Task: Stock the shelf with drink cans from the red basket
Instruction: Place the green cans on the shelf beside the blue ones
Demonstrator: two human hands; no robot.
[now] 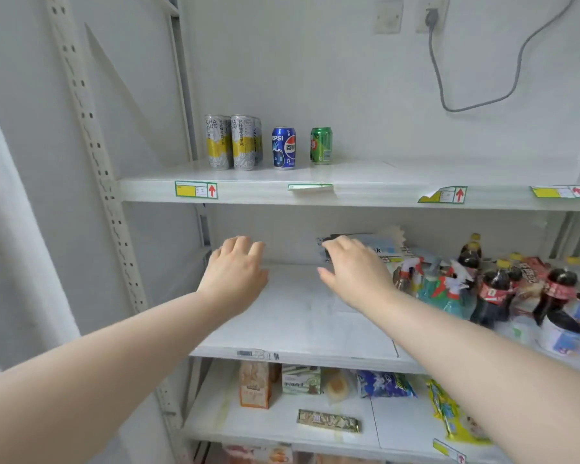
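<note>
Left hand [235, 269] and right hand [352, 269] hover empty, fingers loose; recommend standing further cans upright beside green can [321, 145].

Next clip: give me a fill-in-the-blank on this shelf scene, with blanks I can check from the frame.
1. The short can just right of the blue Pepsi can is coloured ____.
2. The left hand and right hand both hold ____.
3. The dark bottles stand one shelf ____ the blue Pepsi can.
Missing words: green; nothing; below.
</note>
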